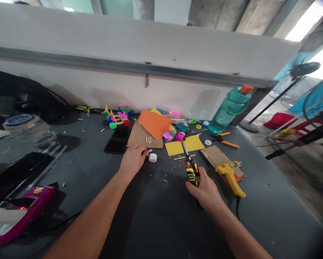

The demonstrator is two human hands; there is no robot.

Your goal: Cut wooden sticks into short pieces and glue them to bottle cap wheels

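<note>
My right hand (pixel 206 185) is closed around the yellow and black handles of a pair of cutters (pixel 189 162). Their long metal blade points away from me, its tip over a yellow paper sheet (pixel 195 143). Between the fingertips of my left hand (pixel 133 160) is a short wooden stick (pixel 148 151), partly covered by the fingers. Just right of these fingers, a white bottle cap (pixel 152 157) rests on the dark table. Several short stick pieces (pixel 149 140) lie on brown cardboard (pixel 133 135) beyond the left hand. A longer thin stick (pixel 184 157) lies before the yellow paper.
A yellow glue gun (pixel 233 180) lies on cardboard at right, near orange-handled pliers (pixel 226 140). A teal bottle (pixel 228 109) stands by the wall. Orange paper (pixel 154 123), a black phone (pixel 118 139) and colourful toy pieces (pixel 118 117) sit at the back; a glass jar (pixel 29 129) is left.
</note>
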